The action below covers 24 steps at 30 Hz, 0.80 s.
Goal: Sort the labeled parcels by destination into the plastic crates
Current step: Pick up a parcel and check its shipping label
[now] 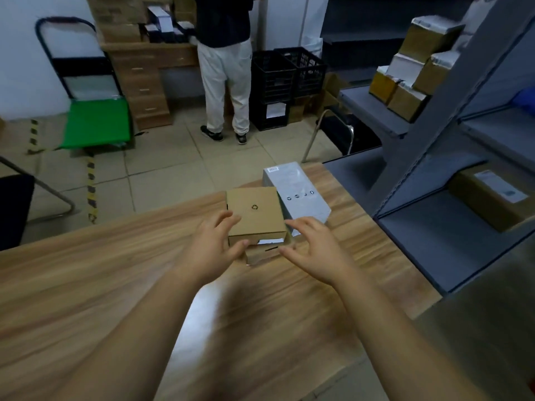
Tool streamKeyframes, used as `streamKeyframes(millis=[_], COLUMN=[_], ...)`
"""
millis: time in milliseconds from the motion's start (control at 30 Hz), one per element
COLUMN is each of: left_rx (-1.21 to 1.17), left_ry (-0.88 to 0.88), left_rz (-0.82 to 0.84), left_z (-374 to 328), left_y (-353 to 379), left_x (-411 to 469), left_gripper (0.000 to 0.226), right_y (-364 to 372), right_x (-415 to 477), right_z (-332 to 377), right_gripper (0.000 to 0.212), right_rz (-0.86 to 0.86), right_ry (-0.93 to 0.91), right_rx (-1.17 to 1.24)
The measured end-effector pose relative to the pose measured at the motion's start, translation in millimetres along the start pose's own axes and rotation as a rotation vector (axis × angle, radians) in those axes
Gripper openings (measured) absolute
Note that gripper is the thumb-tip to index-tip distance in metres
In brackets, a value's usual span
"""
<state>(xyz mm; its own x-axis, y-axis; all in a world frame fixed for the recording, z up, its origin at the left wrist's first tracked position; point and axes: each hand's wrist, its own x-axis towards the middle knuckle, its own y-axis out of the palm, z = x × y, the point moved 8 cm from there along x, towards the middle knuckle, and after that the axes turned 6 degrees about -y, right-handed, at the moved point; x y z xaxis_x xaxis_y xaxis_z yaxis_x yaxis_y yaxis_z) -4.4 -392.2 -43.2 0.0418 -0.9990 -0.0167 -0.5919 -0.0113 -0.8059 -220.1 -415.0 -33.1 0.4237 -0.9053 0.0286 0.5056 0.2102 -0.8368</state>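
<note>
"Head view: which step are the hands working on?"

"They are picking a parcel, I judge. The left hand (214,244) is gripping the near left corner of a small brown cardboard box (256,211) with a recycling mark on top, fingers on its left side and thumb on its near face. The right hand (312,247) is spread wide beside the box's near right corner; I cannot tell whether it is touching anything."

"Where is that box sitting?"

"It is resting on a lower brown box (262,253) with a white label partly showing, touching a pale grey rectangular box (298,192) on its right. All three are lying near the far edge of the wooden desk (86,270), towards its right corner."

"And what is the next move calling for?"

"No label is showing on the top box, so it is probably needing a lift and a turn to read it. The black plastic crates (286,79) are standing well apart, across the floor, so it is then needing a carry."
</note>
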Motion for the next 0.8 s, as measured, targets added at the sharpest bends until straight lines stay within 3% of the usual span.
streamKeyframes(millis=[233, 433, 800], left_rx=[0.034, 0.073, -0.133], left_ry=[-0.23, -0.408, -0.393], left_rz=[0.017, 0.084, -0.085], left_z=[30.1, 61.4, 73.4], left_y=[41.3, 77.0, 90.2], left_x=[35.2, 63.1, 56.3], left_gripper=[0.062, 0.066, 0.064], right_y=[34.9, 76.0, 83.4], right_x=[71.1, 104.6, 111.0], right_z=[-38.9, -55.9, -60.8], right_gripper=[0.058, 0.058, 0.049], right_rz=[0.12, 0.277, 0.237], right_ry=[-0.071, -0.141, -0.184], right_rx=[-0.001, -0.169, -0.145])
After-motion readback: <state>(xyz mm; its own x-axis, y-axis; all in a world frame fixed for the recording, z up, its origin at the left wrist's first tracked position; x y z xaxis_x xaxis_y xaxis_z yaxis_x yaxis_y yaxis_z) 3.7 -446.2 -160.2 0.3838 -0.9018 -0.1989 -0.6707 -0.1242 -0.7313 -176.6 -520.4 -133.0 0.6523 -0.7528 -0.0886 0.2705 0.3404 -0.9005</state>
